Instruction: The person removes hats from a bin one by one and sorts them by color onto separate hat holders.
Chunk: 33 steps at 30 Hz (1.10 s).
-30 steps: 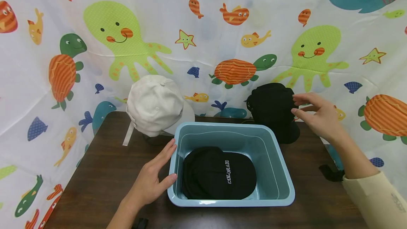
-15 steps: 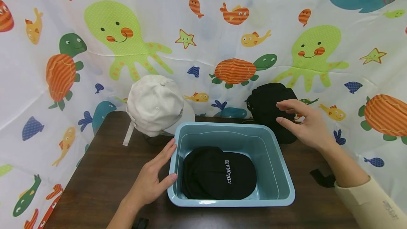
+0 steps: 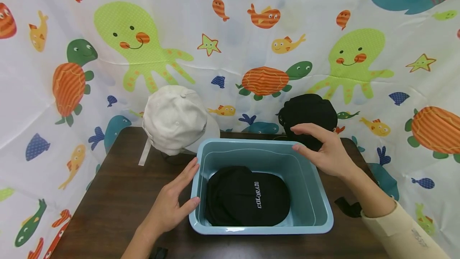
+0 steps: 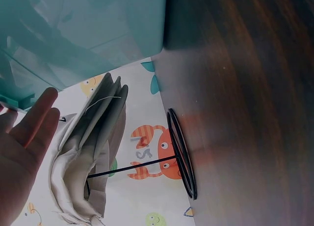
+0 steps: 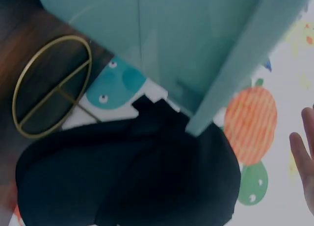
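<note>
Two empty hands: left hand (image 3: 169, 203) against the smooth plastic tub (image 3: 260, 230), right hand (image 3: 325, 151) loosely bent near a round, black cloth cap (image 3: 310, 111).

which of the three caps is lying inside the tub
The black cap with COLORADO lettering: it lies inside the blue tub, while the white cap and the other black cap are outside, near its far corners.

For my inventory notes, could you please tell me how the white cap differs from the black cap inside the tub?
The white cap is propped on a stand, while the black cap lies in the tub. The black cap's lettering is white; the white cap's visible marking is dark. Both are brimmed.
</note>
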{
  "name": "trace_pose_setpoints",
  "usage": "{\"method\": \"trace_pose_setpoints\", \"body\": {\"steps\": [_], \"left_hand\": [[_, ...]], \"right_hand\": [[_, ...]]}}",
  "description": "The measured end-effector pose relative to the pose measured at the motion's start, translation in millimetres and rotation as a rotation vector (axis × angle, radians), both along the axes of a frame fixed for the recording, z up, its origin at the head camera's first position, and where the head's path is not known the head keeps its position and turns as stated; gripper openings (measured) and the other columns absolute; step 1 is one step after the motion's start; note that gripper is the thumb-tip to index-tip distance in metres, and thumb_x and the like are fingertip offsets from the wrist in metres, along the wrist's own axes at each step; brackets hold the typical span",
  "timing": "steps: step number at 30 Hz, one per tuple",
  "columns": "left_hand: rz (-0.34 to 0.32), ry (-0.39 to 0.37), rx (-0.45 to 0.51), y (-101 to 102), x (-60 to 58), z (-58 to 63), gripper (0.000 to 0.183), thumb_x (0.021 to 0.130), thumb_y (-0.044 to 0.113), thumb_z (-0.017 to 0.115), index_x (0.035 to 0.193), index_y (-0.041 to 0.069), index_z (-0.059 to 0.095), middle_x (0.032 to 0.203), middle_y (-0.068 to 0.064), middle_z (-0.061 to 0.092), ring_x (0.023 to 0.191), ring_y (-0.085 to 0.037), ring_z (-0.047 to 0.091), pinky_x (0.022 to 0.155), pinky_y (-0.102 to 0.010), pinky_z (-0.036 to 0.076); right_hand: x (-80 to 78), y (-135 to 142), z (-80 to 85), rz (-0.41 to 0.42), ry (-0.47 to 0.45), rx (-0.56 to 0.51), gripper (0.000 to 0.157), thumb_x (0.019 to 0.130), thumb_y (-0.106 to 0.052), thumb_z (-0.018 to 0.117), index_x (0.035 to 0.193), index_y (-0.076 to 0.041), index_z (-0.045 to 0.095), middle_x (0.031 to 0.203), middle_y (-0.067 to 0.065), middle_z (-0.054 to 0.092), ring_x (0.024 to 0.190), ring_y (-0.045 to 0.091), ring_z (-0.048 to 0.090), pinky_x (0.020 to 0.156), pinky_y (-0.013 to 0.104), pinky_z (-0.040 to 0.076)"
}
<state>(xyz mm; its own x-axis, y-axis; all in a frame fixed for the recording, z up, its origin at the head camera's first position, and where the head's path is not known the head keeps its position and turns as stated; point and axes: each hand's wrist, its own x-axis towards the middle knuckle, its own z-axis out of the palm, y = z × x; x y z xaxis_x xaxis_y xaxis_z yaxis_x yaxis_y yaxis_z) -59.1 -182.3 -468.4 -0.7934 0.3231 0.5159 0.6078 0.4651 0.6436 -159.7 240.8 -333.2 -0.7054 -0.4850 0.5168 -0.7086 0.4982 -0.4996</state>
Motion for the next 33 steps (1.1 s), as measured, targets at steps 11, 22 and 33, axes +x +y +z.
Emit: {"method": "trace_pose_setpoints", "body": {"steps": [11,22,33], "left_hand": [[-0.001,-0.001,0.004,0,0.5,-1.4,0.077,0.089,0.013,0.072,0.16,0.007,0.043,0.167,-0.011,0.037,0.151,-0.018,0.04,0.117,-0.02,0.03],[0.0,-0.007,0.009,1,-0.2,-0.7,0.076,0.09,0.013,0.071,0.16,0.007,0.043,0.167,-0.011,0.037,0.151,-0.018,0.04,0.117,-0.02,0.031],[-0.005,-0.004,0.009,1,-1.3,0.3,0.076,0.089,0.013,0.071,0.16,0.006,0.043,0.167,-0.011,0.038,0.151,-0.018,0.04,0.117,-0.021,0.03]], "right_hand": [[5.3,-20,-13.4,0.081,-0.052,0.014,0.058,0.079,0.004,0.087,0.132,-0.008,0.069,0.131,0.006,0.07,0.122,0.012,0.064,0.105,0.019,0.046],[8.5,-36,-27.5,0.122,-0.056,0.106,0.057,0.081,-0.007,0.088,0.135,-0.007,0.068,0.133,0.005,0.07,0.12,0.024,0.066,0.097,0.045,0.057],[13.6,-55,-30.1,0.165,-0.14,0.304,0.059,0.089,-0.029,0.083,0.142,-0.011,0.064,0.143,0.004,0.065,0.13,0.027,0.061,0.105,0.057,0.051]]}}
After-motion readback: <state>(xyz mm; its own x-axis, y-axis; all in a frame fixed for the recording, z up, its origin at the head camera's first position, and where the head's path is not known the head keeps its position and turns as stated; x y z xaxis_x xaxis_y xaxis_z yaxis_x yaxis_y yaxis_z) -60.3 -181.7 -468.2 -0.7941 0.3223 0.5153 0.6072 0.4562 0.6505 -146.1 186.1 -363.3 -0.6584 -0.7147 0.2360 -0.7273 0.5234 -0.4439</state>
